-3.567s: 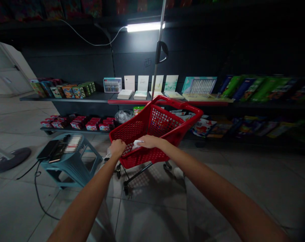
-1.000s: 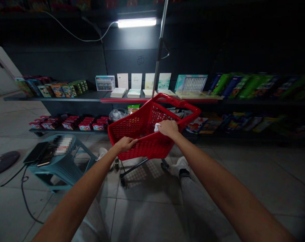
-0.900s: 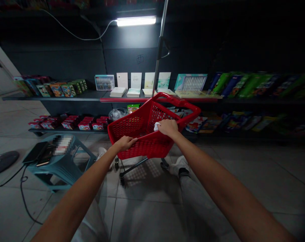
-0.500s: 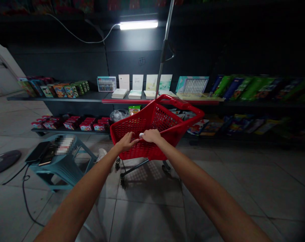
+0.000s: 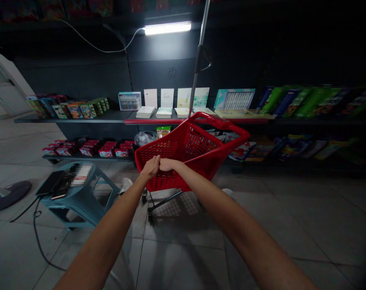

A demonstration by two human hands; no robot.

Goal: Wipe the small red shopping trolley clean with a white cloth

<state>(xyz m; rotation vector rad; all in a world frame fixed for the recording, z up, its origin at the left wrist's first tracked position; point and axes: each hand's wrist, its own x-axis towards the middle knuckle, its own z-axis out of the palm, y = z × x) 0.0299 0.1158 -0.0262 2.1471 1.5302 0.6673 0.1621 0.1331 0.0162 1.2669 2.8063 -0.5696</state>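
Open tile floor [image 5: 183, 262] runs from 3 round to 6 o'clock, while dark store shelving [image 5: 71, 120] stacked with boxed goods closes off 12 o'clock. The red shopping cart [image 5: 186, 157] stands at 12, just short of the shelves. A teal plastic stool [image 5: 77, 205] stands in the way at 9. Over the cart's near rim, the left hand [image 5: 150, 167] and right hand [image 5: 167, 164] curl closed, pressed together.

Bare forearms [image 5: 101, 245], white shoes [image 5: 125, 184]
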